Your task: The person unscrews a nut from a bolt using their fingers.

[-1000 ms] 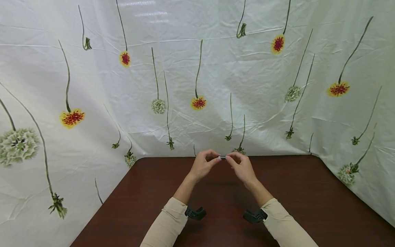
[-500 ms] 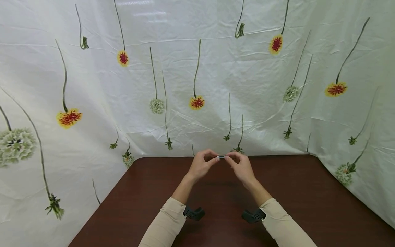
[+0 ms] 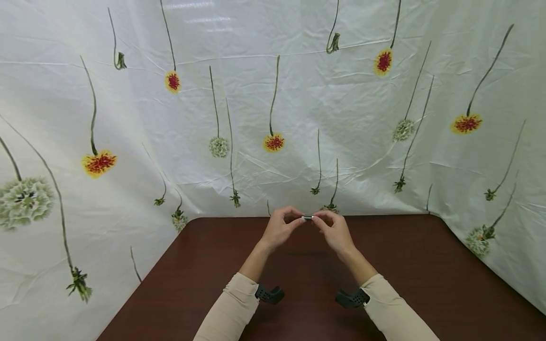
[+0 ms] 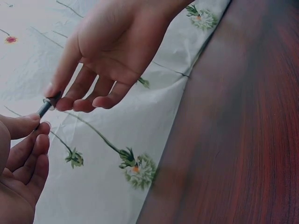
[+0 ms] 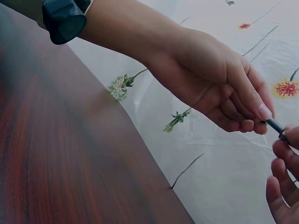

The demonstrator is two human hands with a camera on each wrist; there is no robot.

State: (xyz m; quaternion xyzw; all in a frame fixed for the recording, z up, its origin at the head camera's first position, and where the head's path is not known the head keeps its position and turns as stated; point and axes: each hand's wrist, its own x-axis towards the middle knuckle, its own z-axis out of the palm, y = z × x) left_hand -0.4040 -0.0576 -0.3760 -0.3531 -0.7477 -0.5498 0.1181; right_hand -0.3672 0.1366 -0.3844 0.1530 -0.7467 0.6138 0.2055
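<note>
A small dark metal bolt spans the two hands above the far edge of the table in the head view. Its threaded shank shows in the left wrist view. The left hand pinches one end between thumb and fingertips. At the other end, the right hand pinches a wider dark piece; whether this is the bolt's head or a nut is hard to tell, as fingers cover part of it. In the right wrist view, the left hand's remaining fingers curl loosely under the thumb.
Both forearms hang over a dark reddish-brown wooden table. Behind and beside it hangs a white cloth printed with flowers. Dark straps sit on both wrists over beige sleeves.
The head view has shifted slightly sideways and back. Both hands keep the same pinch on the bolt, with no clear movement between them.
</note>
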